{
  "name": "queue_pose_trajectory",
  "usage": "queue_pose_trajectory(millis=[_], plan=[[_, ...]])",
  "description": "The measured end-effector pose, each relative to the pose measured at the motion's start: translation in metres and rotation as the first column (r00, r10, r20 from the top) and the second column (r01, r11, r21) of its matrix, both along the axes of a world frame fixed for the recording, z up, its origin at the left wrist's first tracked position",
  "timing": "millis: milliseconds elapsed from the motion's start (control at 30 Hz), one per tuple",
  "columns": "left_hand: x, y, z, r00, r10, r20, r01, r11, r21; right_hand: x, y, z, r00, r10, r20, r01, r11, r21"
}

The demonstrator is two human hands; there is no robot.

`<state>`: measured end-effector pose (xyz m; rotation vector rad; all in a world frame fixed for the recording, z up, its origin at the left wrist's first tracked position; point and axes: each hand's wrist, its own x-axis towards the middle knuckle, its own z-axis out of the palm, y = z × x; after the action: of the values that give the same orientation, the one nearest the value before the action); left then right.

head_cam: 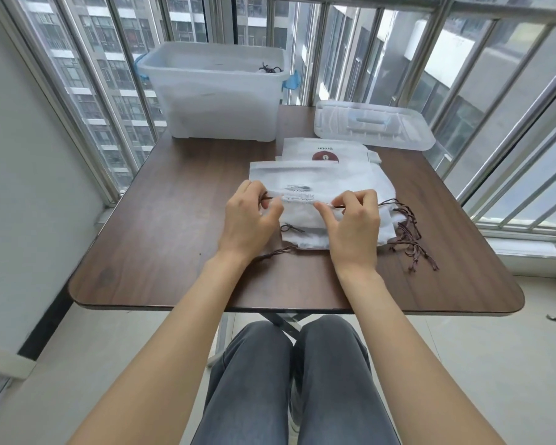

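left hand (249, 216): thumb and forefinger pinched the cord (267, 198) at the top bag's (302, 216) left end
right hand (355, 220): pinched the cord at its right end
top bag: on the stack's (321, 175) near edge, mouth gathered
axis: mouth ran left-right between my hands, both equally near

Left hand (249, 216), right hand (353, 220), each curled, pinching.

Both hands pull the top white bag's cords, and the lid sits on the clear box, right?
No: the head view shows the lid lying on the table, right of the clear box. The left hand and right hand do pull the cords of the top white bag.
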<state>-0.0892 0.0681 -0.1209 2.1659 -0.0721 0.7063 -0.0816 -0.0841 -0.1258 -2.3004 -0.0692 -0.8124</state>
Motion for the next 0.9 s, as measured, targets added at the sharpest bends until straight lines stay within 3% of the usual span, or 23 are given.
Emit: queue_pose_trajectory(millis=[200, 300, 667, 900], plan=[[0.002, 0.008, 0.000, 0.994, 0.094, -0.063, -0.102, 0.984, -0.143, -0.006, 0.003, 0.000, 0.995, 0.077, 0.072, -0.071, 0.994, -0.077], [0.002, 0.009, 0.000, 0.991, 0.114, -0.072, -0.126, 0.971, -0.203, -0.007, 0.004, 0.003, 0.996, 0.083, 0.015, -0.081, 0.993, -0.085], [-0.004, 0.011, 0.006, 0.992, -0.059, -0.115, -0.007, 0.864, -0.503, -0.006, 0.002, 0.002, 0.999, 0.035, 0.018, -0.034, 0.999, -0.033], [-0.003, 0.015, 0.006, 0.983, 0.118, -0.143, -0.177, 0.832, -0.526, -0.009, 0.002, 0.003, 0.998, 0.034, 0.047, -0.031, 0.998, -0.052]])
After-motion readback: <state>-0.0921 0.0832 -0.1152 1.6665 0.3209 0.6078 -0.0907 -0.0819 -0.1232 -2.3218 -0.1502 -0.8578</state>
